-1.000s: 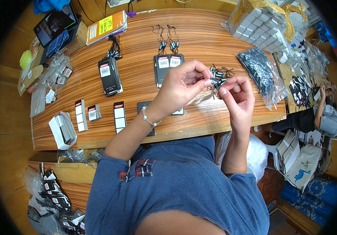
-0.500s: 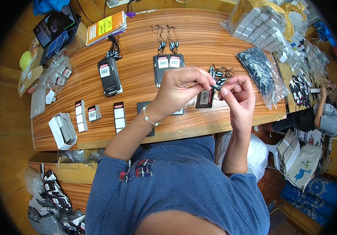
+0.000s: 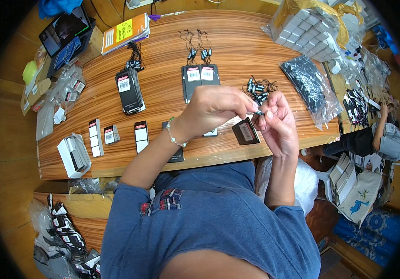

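Observation:
My left hand [image 3: 221, 104], a beaded bracelet at its wrist, pinches a small dark tube-shaped cord end [image 3: 258, 112]. Thumb and fingers of my right hand [image 3: 280, 123] close on the thin black cord at the same spot, so the fingertips of both hands meet. Just below them is a black card tag [image 3: 245, 131] with a pale label, tilted; whether it hangs from the cord or rests on the table I cannot tell. Beyond my fingers lies a tangle of black cords with tube-shaped ends [image 3: 258, 88]. My left forearm partly hides another dark card [image 3: 176, 156].
Two stacks of corded black tags [image 3: 201, 81] [image 3: 129, 90] lie on the wooden table [image 3: 162, 46]. A white box of cards [image 3: 74, 156] stands at the left, beside label stacks [image 3: 96, 138]. On the right are a plastic bag of black pieces [image 3: 309, 86] and another person [image 3: 388, 139].
My hands have come closer together, with the left fingertips slightly lower. The black tag below has tilted and shifted slightly down, and more of it shows.

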`<state>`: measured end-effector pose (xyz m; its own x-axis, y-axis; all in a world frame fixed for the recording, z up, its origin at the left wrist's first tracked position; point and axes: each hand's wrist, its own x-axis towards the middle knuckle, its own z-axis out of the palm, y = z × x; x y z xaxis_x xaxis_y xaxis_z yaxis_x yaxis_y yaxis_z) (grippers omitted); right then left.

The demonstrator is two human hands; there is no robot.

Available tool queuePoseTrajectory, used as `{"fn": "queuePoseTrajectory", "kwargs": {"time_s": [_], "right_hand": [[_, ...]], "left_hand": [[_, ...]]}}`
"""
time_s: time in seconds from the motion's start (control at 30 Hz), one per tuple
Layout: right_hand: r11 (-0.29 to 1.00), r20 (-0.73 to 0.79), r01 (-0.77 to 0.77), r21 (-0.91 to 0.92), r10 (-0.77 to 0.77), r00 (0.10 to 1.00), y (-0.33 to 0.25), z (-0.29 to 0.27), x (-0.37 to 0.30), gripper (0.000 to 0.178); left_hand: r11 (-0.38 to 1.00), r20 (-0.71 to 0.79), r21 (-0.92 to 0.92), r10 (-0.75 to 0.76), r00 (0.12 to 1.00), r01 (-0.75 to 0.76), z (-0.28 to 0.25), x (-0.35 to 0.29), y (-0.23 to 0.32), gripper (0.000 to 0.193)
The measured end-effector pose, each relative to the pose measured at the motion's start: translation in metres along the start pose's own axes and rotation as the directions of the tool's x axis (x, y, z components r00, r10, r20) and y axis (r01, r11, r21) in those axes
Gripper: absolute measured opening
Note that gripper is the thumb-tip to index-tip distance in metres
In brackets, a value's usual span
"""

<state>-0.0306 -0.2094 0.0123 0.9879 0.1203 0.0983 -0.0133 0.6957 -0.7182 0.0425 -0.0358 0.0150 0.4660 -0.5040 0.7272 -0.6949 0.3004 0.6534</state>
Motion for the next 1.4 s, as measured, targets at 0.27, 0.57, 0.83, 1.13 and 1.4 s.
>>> {"fn": "queuePoseTrajectory", "kwargs": {"time_s": [0.27, 0.57, 0.83, 1.13, 1.4], "right_hand": [[0.983, 0.070, -0.097, 0.158, 0.087, 0.994, 0.007, 0.001, -0.001, 0.020], [0.988, 0.176, -0.080, 0.130, 0.057, 0.983, 0.016, -0.001, -0.003, 0.018], [0.994, 0.102, -0.057, 0.094, 0.047, 0.994, 0.015, 0.001, -0.005, 0.017], [0.991, 0.066, -0.089, -0.096, 0.095, 0.993, -0.005, -0.004, 0.000, 0.013], [0.946, -0.199, 0.121, 0.300, -0.061, 0.978, 0.008, -0.021, 0.009, 0.013]], "left_hand": [[0.992, -0.018, -0.130, -0.010, 1.000, 0.007, 0.002, 0.001, 0.003, 0.014], [0.987, -0.012, -0.161, -0.004, 1.000, 0.002, 0.003, -0.002, 0.004, 0.015], [0.998, 0.010, -0.063, -0.006, 1.000, 0.007, 0.003, 0.001, 0.011, 0.012], [0.986, -0.092, 0.134, -0.084, 0.992, 0.096, 0.011, 0.004, 0.008, 0.020], [0.805, 0.139, -0.209, -0.537, 0.832, 0.555, 0.034, -0.028, -0.005, 0.041]]}}
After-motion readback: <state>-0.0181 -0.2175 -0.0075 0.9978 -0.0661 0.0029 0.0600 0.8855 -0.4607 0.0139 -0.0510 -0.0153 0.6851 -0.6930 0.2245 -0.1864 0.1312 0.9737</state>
